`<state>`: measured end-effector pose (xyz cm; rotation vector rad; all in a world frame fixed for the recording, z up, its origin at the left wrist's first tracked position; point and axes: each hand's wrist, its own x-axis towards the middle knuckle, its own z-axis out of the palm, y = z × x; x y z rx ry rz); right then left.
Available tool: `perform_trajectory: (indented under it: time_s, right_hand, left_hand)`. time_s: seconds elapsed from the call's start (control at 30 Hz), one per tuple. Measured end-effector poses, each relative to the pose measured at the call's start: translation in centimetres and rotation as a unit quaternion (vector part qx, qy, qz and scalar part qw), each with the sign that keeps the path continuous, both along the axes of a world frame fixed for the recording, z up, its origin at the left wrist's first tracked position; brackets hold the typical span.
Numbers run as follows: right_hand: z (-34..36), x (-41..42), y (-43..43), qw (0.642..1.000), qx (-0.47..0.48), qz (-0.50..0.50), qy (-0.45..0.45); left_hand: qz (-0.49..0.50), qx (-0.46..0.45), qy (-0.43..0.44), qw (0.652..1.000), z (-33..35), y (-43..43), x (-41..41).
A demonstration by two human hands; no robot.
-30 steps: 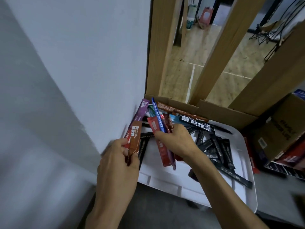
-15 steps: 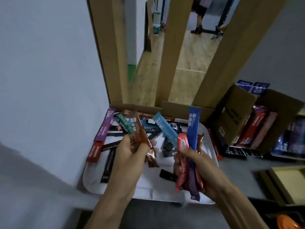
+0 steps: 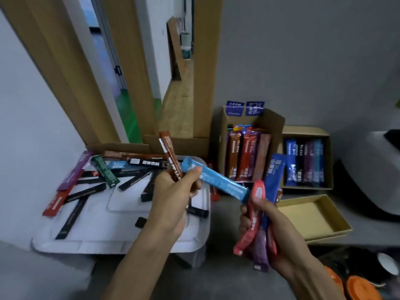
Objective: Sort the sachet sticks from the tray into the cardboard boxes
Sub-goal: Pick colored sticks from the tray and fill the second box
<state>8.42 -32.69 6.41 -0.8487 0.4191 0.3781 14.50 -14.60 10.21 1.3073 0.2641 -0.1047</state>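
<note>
- Sachet sticks [image 3: 85, 192], loose: black, green, purple and red, scattered flat across the white tray [image 3: 112, 234], a few overhanging its left rim; judged the unsorted remainder.
- Light-blue stick [image 3: 216, 181]: held together with a brown stick [image 3: 171, 158] in the left hand [image 3: 173, 202], fingers curled round both; far end touching or just short of the right hand, probably for passing across.
- Bundle of red, dark-blue and purple sticks [image 3: 271, 180]: gripped upright in the right hand [image 3: 279, 232], fingers wrapped round the lower half; gathered, most likely, to save trips to the boxes.
- Tall cardboard box [image 3: 223, 148]: just right of the tray, open, brown and red sticks stood on end inside.
- Second cardboard box [image 3: 328, 165]: beside the first, blue, black and purple sticks in a row; sorting by kind suggested.
- Shallow cardboard box [image 3: 311, 217]: open, in front of the second, near the right hand.
</note>
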Motion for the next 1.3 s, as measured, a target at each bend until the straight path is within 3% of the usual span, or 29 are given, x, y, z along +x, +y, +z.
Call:
perform_trajectory:
  time_s: [0.2, 0.43, 0.53, 0.63, 0.73, 0.8, 0.93, 1.0, 1.17, 1.3]
  right_hand:
    - [0.3, -2.8, -8.7, 0.993, 0.004, -0.116, 0.016]
    - [1.5, -3.4, -13.4, 0.979, -0.092, -0.177, -0.029]
    - [1.9, -3.1, -15.1, 0.966, -0.147, -0.207, -0.042]
    - [2.4, -2.5, -16.8, 0.941, -0.234, -0.234, -0.065]
    - [3.6, -1.2, -17.2, 0.926, -0.282, -0.234, -0.096]
    - [4.4, 0.8, -17.6, 0.902, -0.349, -0.22, -0.131]
    - [5.6, 8.2, -19.3, 0.819, -0.521, -0.178, -0.159]
    - [5.5, 11.6, -19.3, 0.791, -0.578, -0.123, -0.158]
    - [3.7, 15.4, -18.3, 0.716, -0.679, -0.061, -0.15]
    - [3.5, 16.1, -18.1, 0.702, -0.692, -0.041, -0.164]
  left_hand:
    - [0.037, -0.039, -0.022, 0.998, 1.0, -9.1, -3.0]
    - [0.027, -0.018, -0.026, 0.999, 0.7, -15.2, -5.5]
    - [-0.042, 0.111, -0.03, 0.992, 0.3, -14.9, -5.9]
    - [-0.178, 0.299, -0.102, 0.932, -0.1, -14.2, -5.7]
    - [-0.251, 0.401, -0.13, 0.872, -1.2, -15.1, -4.7]
    - [-0.23, 0.427, -0.148, 0.862, -2.2, -15.9, -4.1]
    - [-0.169, 0.384, -0.161, 0.894, -3.7, -16.6, -3.0]
    - [-0.173, 0.382, -0.163, 0.893, -4.3, -16.8, -2.5]
    - [-0.201, 0.424, -0.218, 0.856, -5.4, -18.9, -0.1]
    - [-0.241, 0.453, -0.239, 0.825, -6.1, -21.5, 2.3]
